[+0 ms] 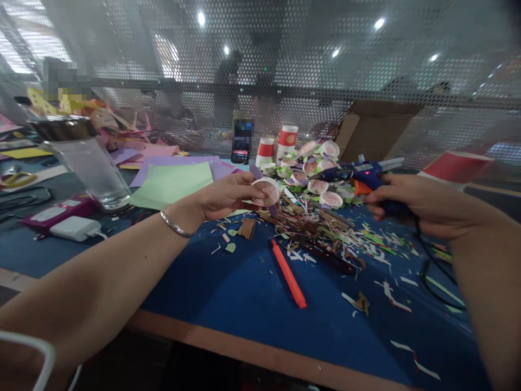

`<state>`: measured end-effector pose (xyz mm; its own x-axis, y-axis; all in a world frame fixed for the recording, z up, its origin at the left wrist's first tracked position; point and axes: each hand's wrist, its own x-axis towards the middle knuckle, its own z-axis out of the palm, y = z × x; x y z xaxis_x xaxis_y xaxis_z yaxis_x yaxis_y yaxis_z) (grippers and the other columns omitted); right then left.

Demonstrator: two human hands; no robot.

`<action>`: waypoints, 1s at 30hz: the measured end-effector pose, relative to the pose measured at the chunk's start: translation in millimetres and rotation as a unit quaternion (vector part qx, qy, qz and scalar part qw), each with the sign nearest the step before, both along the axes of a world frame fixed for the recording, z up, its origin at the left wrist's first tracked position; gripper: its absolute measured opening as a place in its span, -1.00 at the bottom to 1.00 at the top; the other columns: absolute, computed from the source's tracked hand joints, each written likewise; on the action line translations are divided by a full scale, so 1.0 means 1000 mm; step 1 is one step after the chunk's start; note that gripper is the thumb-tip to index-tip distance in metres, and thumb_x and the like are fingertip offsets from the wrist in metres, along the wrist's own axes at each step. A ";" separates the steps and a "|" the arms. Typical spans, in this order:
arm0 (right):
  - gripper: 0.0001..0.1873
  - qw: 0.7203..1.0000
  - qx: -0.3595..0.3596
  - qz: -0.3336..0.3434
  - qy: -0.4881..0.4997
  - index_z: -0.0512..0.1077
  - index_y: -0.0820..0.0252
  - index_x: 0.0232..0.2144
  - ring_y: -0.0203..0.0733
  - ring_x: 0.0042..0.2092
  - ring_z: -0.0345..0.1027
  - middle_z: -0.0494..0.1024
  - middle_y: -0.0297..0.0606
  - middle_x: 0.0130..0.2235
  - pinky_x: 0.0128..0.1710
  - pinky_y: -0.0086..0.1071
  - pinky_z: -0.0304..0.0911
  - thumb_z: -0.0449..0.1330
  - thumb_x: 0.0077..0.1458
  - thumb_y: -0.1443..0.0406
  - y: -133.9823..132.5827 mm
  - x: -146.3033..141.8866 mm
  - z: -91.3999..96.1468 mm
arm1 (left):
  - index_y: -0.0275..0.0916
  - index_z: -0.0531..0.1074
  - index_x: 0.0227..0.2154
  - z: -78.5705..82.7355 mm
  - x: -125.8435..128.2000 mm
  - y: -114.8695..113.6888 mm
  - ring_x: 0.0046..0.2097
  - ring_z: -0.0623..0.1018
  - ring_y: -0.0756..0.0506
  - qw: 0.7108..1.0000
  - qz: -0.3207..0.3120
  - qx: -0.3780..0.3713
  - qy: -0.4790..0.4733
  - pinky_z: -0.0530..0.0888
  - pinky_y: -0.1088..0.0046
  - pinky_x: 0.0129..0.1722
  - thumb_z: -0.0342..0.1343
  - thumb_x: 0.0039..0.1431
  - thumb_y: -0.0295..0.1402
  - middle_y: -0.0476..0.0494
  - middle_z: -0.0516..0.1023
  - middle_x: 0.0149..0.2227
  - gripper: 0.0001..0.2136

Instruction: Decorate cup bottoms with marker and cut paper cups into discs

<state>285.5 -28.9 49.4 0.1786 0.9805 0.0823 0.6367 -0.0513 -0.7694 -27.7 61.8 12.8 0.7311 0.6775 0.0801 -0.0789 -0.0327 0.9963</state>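
Observation:
Pinched in the fingers of my left hand (230, 194) is a small round paper-cup piece (267, 192) with a pale, reddish-lined face and purple strips at its edge. My right hand (401, 198) is closed around the handle of a blue glue gun (368, 172) with an orange trigger and a small red light. Its nozzle points left, toward the cup piece but apart from it. Behind lies a heap of similar round cup pieces (318, 186) with green and purple paper bits. A black cord trails from the glue gun down the right side.
Paper and cardboard scraps (325, 228) cover the middle of the blue table (211, 288), with an orange-red pen (288, 274) in front. Stacked paper cups (287, 142) and a phone (241, 142) stand behind. At left are green paper (173, 184), a glass bottle (91, 168) and a white charger (76, 228).

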 end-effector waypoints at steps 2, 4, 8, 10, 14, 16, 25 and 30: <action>-0.77 0.995 -0.031 0.020 0.097 0.28 0.14 -0.53 -0.30 -0.49 0.22 0.39 -0.31 -0.56 -0.50 -0.39 0.24 0.29 -0.03 0.26 -0.002 -0.005 0.001 | -0.30 0.50 -0.40 0.000 -0.001 0.001 -0.13 0.57 -0.09 1.000 -0.004 0.011 0.005 0.41 0.26 -0.01 0.33 0.07 -0.37 -0.17 0.60 -0.23 -0.87; -0.71 0.985 -0.046 0.035 0.165 0.32 0.16 -0.50 -0.32 -0.46 0.20 0.39 -0.35 -0.54 -0.48 -0.41 0.19 0.38 -0.06 0.22 -0.004 -0.010 0.001 | -0.31 0.52 -0.38 -0.001 -0.001 0.002 -0.12 0.57 -0.09 1.000 -0.005 0.014 0.006 0.41 0.27 -0.01 0.31 0.08 -0.39 -0.19 0.61 -0.22 -0.89; -0.73 0.975 -0.052 0.074 0.205 0.37 0.18 -0.48 -0.32 -0.44 0.25 0.43 -0.34 -0.54 -0.42 -0.41 0.22 0.41 -0.04 0.23 -0.007 -0.023 0.001 | -0.31 0.55 -0.37 -0.003 0.000 0.004 -0.10 0.59 -0.11 1.000 0.010 0.016 0.008 0.41 0.26 0.02 0.30 0.07 -0.42 -0.21 0.64 -0.21 -0.92; -0.76 0.971 -0.049 0.088 0.216 0.40 0.18 -0.45 -0.33 -0.46 0.26 0.43 -0.35 -0.54 -0.43 -0.41 0.22 0.40 -0.04 0.24 -0.008 -0.030 0.001 | -0.31 0.55 -0.38 -0.004 0.001 0.004 -0.13 0.60 -0.10 0.999 0.022 0.023 0.007 0.41 0.25 0.02 0.30 0.05 -0.46 -0.20 0.65 -0.23 -0.92; -0.78 0.972 -0.036 0.100 0.211 0.41 0.18 -0.43 -0.34 -0.48 0.24 0.41 -0.38 -0.55 -0.46 -0.41 0.17 0.39 -0.03 0.24 -0.009 -0.040 0.000 | -0.32 0.54 -0.36 -0.006 0.004 0.003 -0.15 0.61 -0.10 0.997 0.048 0.055 0.013 0.43 0.25 0.01 0.33 -0.02 -0.50 -0.18 0.66 -0.26 -0.87; -0.77 0.972 -0.034 0.106 0.205 0.39 0.17 -0.48 -0.35 -0.49 0.23 0.41 -0.38 -0.57 -0.46 -0.41 0.15 0.39 -0.01 0.24 -0.009 -0.042 -0.001 | -0.33 0.55 -0.34 -0.007 0.006 0.003 -0.15 0.61 -0.10 0.996 0.050 0.074 0.023 0.43 0.25 0.00 0.32 -0.01 -0.49 -0.20 0.67 -0.25 -0.86; -0.68 0.972 -0.031 0.138 0.187 0.32 0.17 -0.61 -0.35 -0.52 0.20 0.37 -0.38 -0.60 -0.47 -0.38 0.13 0.32 0.09 0.27 -0.011 -0.044 -0.002 | -0.32 0.54 -0.33 -0.007 0.005 0.003 -0.16 0.62 -0.08 0.994 0.051 0.092 0.026 0.44 0.27 -0.01 0.30 0.01 -0.49 -0.18 0.68 -0.25 -0.87; -0.69 0.975 -0.029 0.132 0.176 0.29 0.15 -0.63 -0.34 -0.55 0.15 0.33 -0.39 -0.62 -0.50 -0.37 0.08 0.26 0.09 0.30 -0.009 -0.045 -0.005 | -0.32 0.54 -0.34 -0.006 0.006 0.002 -0.16 0.62 -0.09 0.993 0.049 0.099 0.031 0.43 0.28 -0.01 0.30 0.01 -0.49 -0.20 0.68 -0.25 -0.88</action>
<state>240.5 -38.0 44.3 -0.0735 0.9973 0.0038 0.3310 0.0280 -0.9432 -21.4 64.1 7.2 0.6703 0.7211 0.1750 -0.0038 -0.2326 0.9726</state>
